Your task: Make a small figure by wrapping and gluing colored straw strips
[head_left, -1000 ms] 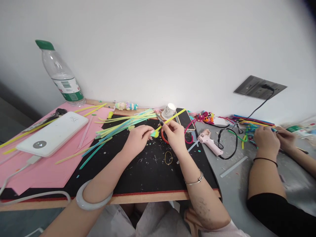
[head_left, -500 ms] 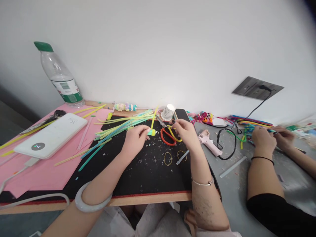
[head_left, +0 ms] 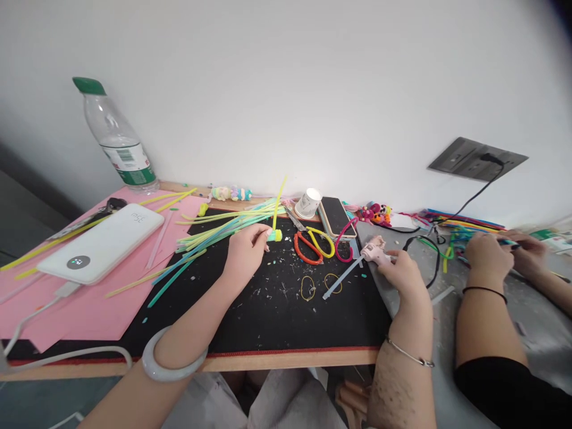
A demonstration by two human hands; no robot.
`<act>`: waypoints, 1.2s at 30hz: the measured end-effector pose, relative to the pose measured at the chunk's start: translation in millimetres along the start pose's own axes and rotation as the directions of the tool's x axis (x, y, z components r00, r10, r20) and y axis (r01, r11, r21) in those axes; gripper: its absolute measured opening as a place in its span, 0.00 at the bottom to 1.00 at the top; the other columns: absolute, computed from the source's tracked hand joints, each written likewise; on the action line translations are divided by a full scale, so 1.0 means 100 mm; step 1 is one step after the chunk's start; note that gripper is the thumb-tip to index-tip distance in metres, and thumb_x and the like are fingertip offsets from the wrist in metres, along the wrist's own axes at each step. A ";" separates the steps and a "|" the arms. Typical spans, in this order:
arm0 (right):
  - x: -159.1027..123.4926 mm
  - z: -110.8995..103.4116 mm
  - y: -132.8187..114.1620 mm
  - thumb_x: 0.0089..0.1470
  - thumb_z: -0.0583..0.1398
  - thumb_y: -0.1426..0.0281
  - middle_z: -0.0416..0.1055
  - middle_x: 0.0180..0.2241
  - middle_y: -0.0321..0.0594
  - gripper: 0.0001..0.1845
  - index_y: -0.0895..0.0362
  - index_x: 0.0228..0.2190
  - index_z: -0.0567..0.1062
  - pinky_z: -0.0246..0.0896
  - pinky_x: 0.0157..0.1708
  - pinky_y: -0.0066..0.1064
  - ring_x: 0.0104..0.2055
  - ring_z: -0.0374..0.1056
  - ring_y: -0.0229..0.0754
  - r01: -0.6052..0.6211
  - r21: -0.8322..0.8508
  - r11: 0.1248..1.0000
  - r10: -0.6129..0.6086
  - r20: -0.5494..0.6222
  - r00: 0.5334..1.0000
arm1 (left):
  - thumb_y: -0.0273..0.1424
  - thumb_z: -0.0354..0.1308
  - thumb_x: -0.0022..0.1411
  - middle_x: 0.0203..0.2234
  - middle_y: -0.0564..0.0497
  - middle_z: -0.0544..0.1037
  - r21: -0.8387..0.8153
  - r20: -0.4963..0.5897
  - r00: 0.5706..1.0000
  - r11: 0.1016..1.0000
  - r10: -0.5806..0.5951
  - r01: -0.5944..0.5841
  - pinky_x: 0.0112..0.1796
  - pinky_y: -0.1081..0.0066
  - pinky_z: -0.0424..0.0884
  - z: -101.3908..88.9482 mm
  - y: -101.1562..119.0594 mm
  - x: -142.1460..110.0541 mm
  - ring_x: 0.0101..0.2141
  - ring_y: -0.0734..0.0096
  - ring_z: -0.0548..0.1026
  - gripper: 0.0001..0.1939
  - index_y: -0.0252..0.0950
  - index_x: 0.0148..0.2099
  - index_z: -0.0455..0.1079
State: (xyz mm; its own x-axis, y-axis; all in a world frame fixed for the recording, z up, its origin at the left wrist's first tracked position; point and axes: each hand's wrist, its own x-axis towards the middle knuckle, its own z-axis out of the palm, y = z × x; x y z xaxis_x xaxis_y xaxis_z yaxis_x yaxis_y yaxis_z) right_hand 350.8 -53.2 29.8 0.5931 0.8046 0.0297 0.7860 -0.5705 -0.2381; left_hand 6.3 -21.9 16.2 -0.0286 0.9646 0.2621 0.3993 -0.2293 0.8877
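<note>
My left hand (head_left: 247, 247) pinches a small yellow-and-green pipe-cleaner coil (head_left: 277, 235); one yellow end sticks straight up from it. My right hand (head_left: 404, 273) is closed around the handle of a pink hot glue gun (head_left: 374, 252), at the right edge of the black mat. A translucent glue stick (head_left: 342, 279) lies by the gun, pointing down and left over the mat. Between my hands are scissors (head_left: 315, 244) with orange and yellow handles. Two rubber bands (head_left: 308, 288) lie below them. Loose green, yellow and blue pipe cleaners (head_left: 214, 233) spread out beyond my left hand.
A white power bank (head_left: 102, 241) with a cable rests on pink paper (head_left: 129, 310), near a plastic bottle (head_left: 120, 149). A paper cup (head_left: 308, 204) and a phone (head_left: 336, 215) are at the back. To the right, another person's hands (head_left: 487, 255) work by a wall socket (head_left: 476, 159).
My right hand has moved right and down from above the scissors and taken hold of the glue gun. My left hand still holds the coil in nearly the same place.
</note>
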 end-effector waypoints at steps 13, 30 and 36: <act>-0.15 -0.03 -0.07 0.37 0.59 0.66 0.73 0.38 0.52 0.29 0.60 0.45 0.72 0.61 0.37 0.41 0.38 0.69 0.55 -0.030 0.152 0.988 0.058 -0.184 0.981 | 0.33 0.49 0.60 0.19 0.55 0.72 0.077 -0.014 0.993 0.990 0.120 -0.119 0.31 0.70 0.66 0.00 0.01 0.00 0.23 0.71 0.72 0.10 0.37 0.34 0.70; -0.77 -0.01 -0.94 0.55 0.54 0.64 0.69 0.51 0.40 0.21 0.54 0.50 0.71 0.57 0.54 0.39 0.53 0.64 0.48 0.528 0.769 0.360 -0.783 -0.059 0.619 | 0.29 0.47 0.62 0.22 0.53 0.72 0.197 0.066 0.942 0.921 0.330 -0.337 0.32 0.71 0.64 0.02 0.01 -0.03 0.26 0.72 0.70 0.11 0.36 0.35 0.70; -0.75 0.13 -0.95 0.54 0.56 0.67 0.73 0.45 0.43 0.19 0.59 0.47 0.73 0.62 0.49 0.38 0.47 0.69 0.49 0.627 0.639 0.446 -0.806 -0.018 0.591 | 0.28 0.47 0.62 0.26 0.51 0.74 0.208 0.095 0.920 0.896 0.380 -0.392 0.32 0.72 0.64 0.04 0.00 -0.03 0.28 0.72 0.70 0.10 0.36 0.36 0.70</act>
State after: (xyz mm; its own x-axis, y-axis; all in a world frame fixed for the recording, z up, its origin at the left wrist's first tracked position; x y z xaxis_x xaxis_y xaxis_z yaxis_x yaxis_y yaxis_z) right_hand 229.0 -57.4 37.1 -0.2799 0.9329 0.2268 0.6101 0.3552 -0.7082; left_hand 10.1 -24.3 14.0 0.2127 0.8129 0.5422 0.5596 -0.5562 0.6144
